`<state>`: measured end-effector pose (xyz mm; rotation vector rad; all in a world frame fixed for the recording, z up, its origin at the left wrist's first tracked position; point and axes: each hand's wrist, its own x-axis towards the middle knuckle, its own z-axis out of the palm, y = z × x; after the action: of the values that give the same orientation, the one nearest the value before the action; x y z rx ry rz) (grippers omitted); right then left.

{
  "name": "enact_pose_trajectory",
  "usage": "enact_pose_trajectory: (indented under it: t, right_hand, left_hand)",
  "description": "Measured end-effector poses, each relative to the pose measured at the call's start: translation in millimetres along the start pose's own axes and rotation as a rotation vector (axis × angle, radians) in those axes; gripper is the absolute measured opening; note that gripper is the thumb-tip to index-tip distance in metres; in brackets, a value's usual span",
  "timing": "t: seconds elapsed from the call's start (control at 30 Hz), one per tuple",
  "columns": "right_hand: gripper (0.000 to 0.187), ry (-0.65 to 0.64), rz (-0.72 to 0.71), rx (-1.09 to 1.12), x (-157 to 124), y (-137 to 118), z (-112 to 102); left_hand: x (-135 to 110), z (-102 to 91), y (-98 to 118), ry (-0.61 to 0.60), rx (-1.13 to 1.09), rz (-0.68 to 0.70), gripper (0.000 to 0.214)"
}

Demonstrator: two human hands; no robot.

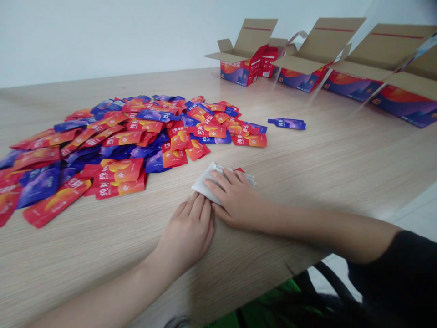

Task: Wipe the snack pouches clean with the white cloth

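The right hand (235, 199) lies open and flat, pressing down on a crumpled white sheet (206, 183), with a sliver of red paper (239, 170) showing beyond its fingers. The left hand (187, 232) rests open on the tabletop (85, 259), fingertips just touching the sheet's near edge. Neither hand grips anything. To the left spreads a heap of red and blue sachets (119, 141); one blue sachet (287, 123) lies apart to the right, and open cardboard boxes (322, 34) line the far edge.
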<state>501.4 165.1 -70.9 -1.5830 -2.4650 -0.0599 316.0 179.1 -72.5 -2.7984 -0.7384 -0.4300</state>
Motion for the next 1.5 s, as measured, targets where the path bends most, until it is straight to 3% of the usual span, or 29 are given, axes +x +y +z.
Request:
enact_pose_trajectory:
  t: [0.1,0.33,0.6,0.87,1.13,1.37,1.5]
  right_hand:
    - [0.054,-0.007,-0.004,0.024,-1.6,0.0,-0.4]
    - [0.055,-0.044,0.201,-0.033,2.2,20.0,-6.6]
    - [0.055,-0.026,0.015,-0.009,-2.1,-3.1,0.5]
    - [0.054,-0.066,0.218,-0.032,1.2,18.9,-8.6]
    - [0.054,-0.043,0.002,0.020,-3.0,-0.2,-3.7]
    - [0.054,-0.056,0.173,-0.019,1.6,20.6,-8.9]
    - [0.054,-0.052,0.125,-0.030,1.7,14.0,-6.2]
  left_hand:
    - [0.6,-1.1,0.7,0.000,-0.007,-0.003,0.033]
    - [-3.9,4.3,-0.8,0.021,0.060,0.018,0.042]
    - [-0.5,1.8,-0.5,0.016,-0.014,-0.006,0.034]
    - [-5.0,4.4,-1.3,0.023,0.053,0.019,0.042]
    - [-0.3,0.3,-0.5,0.005,0.004,0.001,0.035]
    - [-3.9,3.1,-0.6,0.008,0.045,0.017,0.043]
    - [-2.7,2.1,0.1,0.008,0.039,0.015,0.042]
